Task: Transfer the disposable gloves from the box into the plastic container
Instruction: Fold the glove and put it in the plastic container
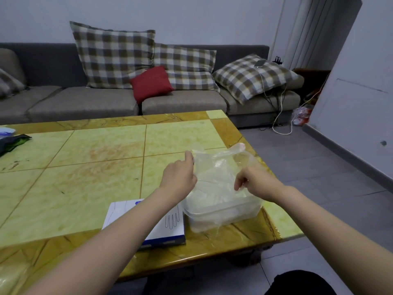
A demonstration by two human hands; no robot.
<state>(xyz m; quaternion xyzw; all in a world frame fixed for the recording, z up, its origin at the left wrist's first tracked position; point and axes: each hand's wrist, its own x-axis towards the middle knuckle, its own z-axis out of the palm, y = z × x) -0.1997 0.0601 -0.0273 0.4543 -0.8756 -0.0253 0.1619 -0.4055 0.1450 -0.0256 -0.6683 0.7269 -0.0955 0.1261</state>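
Note:
A clear plastic container (223, 211) stands near the table's front right corner, with thin transparent disposable gloves (214, 167) bunched up above its opening. My left hand (180, 175) pinches the left edge of the glove bunch. My right hand (255, 179) grips the right edge of the gloves. The white and blue glove box (168, 226) lies flat just left of the container, partly under my left forearm.
The yellow tiled table (85, 177) stretches left and back. A dark bag with green (12, 141) lies at its far left edge. A grey sofa (148, 99) with plaid and red cushions stands behind. Cables trail on the floor to the right.

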